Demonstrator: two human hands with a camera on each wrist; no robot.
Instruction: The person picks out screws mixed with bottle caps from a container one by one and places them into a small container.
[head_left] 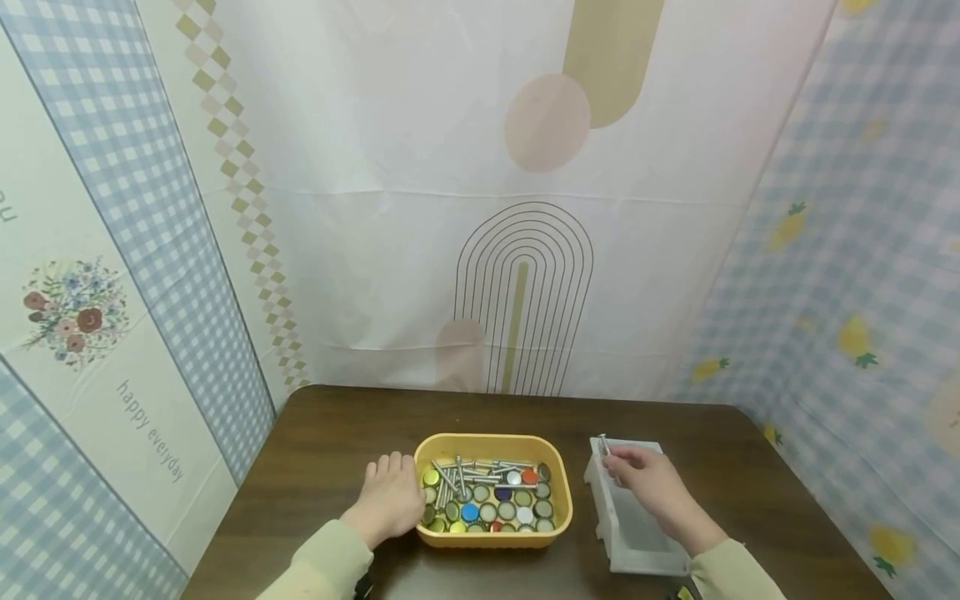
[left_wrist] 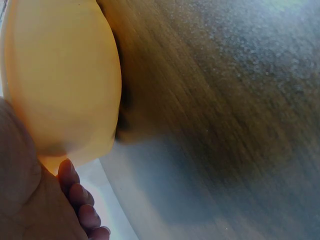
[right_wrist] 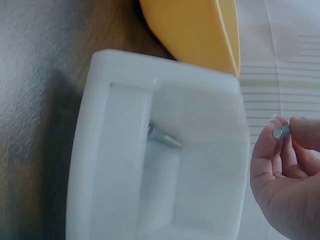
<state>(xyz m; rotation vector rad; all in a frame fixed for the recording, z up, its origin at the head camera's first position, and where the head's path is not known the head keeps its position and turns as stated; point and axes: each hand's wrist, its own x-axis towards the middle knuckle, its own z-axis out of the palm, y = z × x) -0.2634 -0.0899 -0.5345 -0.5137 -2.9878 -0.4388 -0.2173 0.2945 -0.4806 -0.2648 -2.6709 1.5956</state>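
My left hand [head_left: 390, 496] rests against the left side of a yellow tub [head_left: 493, 540]; the left wrist view shows its fingers beside the tub's outer wall [left_wrist: 65, 75]. Silver bolts [head_left: 461, 479] lie on a layer of bottle caps [head_left: 506, 511] inside the tub. Over the far left part of a white plastic bin [head_left: 617, 546], my right hand [head_left: 652, 483] pinches a silver bolt [right_wrist: 281, 132] between thumb and fingers. Another bolt [right_wrist: 165, 137] lies inside the white bin, as the right wrist view shows.
Both containers stand on a dark brown wooden table [head_left: 337, 433], with a gap between them. A pale printed cloth [head_left: 375, 250] hangs behind the table, and checked cloths hang at both sides.
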